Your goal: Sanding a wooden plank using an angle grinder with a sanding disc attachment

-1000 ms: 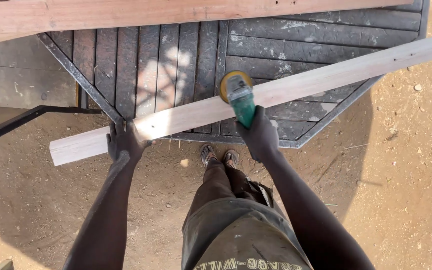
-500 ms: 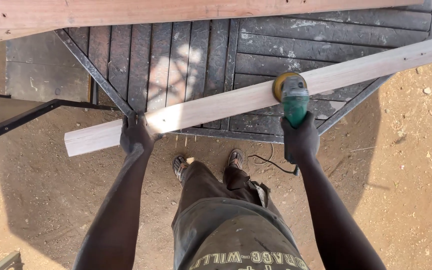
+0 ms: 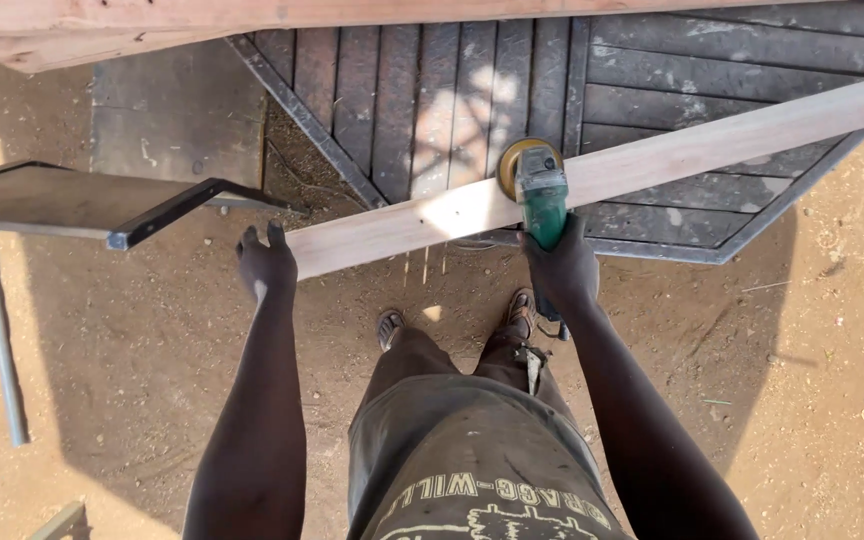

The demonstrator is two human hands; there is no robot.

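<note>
A long pale wooden plank [image 3: 652, 160] slants across a dark slatted wooden platform [image 3: 432, 90]. The right hand [image 3: 564, 270] is clenched around a green angle grinder [image 3: 537, 190] — its disc on the plank. The left hand [image 3: 266, 262] rests at the plank's lower end, fingers spread — gripping nothing.

right hand [image 3: 564, 268] grips green grinder [image 3: 540, 195] on pale plank [image 3: 612, 172] | left hand [image 3: 265, 262] at plank end, seemingly touching
</note>
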